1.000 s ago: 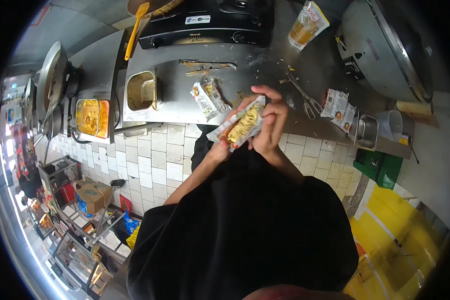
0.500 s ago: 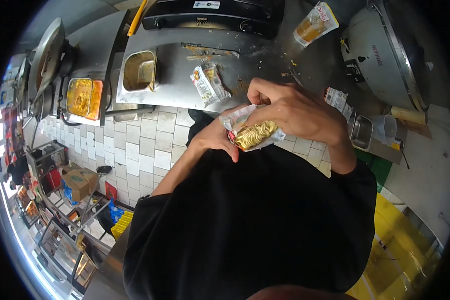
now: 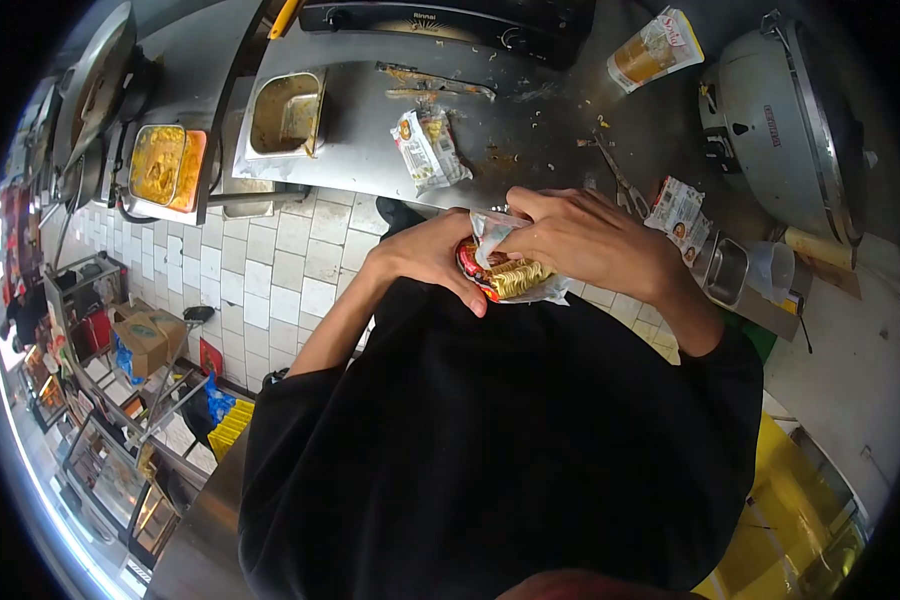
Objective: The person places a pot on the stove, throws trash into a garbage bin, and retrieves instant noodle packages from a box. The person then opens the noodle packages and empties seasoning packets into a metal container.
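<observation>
Partly covered by the right hand (image 3: 595, 240), whose fingertips are too hidden to tell what they pinch, an open noodle packet (image 3: 522, 282) sits in the left hand's (image 3: 425, 258) curled grip before the counter (image 3: 355, 155), a crumpled wrapper (image 3: 430, 150) lying beyond, slightly left, and the far stove (image 3: 450, 22) cut off.

Pale floor tiles (image 3: 258, 305) are stretching before me; one metal rack (image 3: 150, 425), standing; one white light strip (image 3: 32, 470), glowing.

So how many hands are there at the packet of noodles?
2: the left hand holds the packet from the left, and the right hand reaches over its upper side. Part of the left hand is hidden behind it.
</observation>
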### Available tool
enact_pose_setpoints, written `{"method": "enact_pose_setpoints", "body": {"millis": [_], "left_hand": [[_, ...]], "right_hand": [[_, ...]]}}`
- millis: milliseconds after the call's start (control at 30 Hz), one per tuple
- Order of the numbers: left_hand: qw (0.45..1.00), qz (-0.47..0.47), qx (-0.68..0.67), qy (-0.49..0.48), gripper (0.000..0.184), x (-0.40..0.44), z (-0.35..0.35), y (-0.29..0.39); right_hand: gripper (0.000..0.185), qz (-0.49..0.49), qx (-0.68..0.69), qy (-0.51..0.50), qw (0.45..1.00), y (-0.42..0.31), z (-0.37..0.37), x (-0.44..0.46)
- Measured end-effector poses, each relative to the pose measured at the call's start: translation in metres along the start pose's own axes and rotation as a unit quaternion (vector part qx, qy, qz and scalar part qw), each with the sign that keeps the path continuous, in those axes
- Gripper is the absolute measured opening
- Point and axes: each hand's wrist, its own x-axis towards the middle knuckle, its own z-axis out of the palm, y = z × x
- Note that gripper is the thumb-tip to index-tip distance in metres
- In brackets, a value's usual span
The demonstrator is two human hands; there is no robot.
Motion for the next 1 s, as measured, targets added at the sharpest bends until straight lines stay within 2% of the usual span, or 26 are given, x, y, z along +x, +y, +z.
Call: {"method": "enact_pose_setpoints", "body": {"millis": [100,267,333,400,467,533,633,700,733,833,867,967,1000], "left_hand": [[0.999,0.025,-0.031,0.012,0.088,-0.002,0.003,-0.008],[0.996,-0.054,0.037,-0.061,0.078,-0.005,-0.003,-0.025],[0.996,-0.049,0.019,-0.065,0.074,-0.005,-0.004,-0.026],[0.999,-0.004,-0.031,-0.036,0.070,-0.002,0.003,-0.020],[0.994,-0.048,0.001,-0.101,0.068,-0.001,0.003,-0.024],[0.995,-0.007,-0.081,-0.053,0.065,-0.003,0.013,-0.018],[0.993,-0.050,0.003,-0.104,0.064,-0.007,0.009,-0.027],[0.987,-0.078,0.043,-0.134,0.065,-0.011,0.010,-0.040],[0.985,-0.085,0.061,-0.135,0.066,-0.015,0.013,-0.044],[0.984,-0.135,0.055,-0.106,0.072,-0.033,0.017,-0.063],[0.983,-0.153,0.030,-0.100,0.073,-0.035,0.018,-0.056],[0.969,-0.222,0.007,-0.106,0.072,-0.047,0.017,-0.050],[0.970,-0.224,-0.005,-0.098,0.072,-0.053,0.020,-0.052]], "right_hand": [[0.027,-0.017,-0.014,0.062,0.998,0.008,0.024,0.001],[0.020,-0.003,0.057,0.096,0.994,0.008,0.033,0.019],[0.019,0.009,0.071,0.104,0.992,0.009,0.034,0.020],[0.017,0.019,0.081,0.104,0.991,0.013,0.042,0.021],[0.016,-0.019,0.078,0.102,0.992,0.018,0.052,0.022],[0.016,-0.054,0.112,0.128,0.984,0.024,0.062,0.019],[0.017,-0.019,0.206,0.088,0.974,0.031,0.076,0.021],[0.018,-0.023,0.247,0.110,0.962,0.033,0.096,0.024],[0.018,-0.027,0.268,0.121,0.956,0.036,0.106,0.027],[0.019,-0.003,0.384,0.065,0.921,0.046,0.129,0.046],[0.018,-0.043,0.378,0.103,0.919,0.043,0.130,0.048],[0.017,-0.056,0.346,0.128,0.928,0.032,0.130,0.055],[0.018,-0.088,0.316,0.140,0.934,0.034,0.129,0.057]]}}
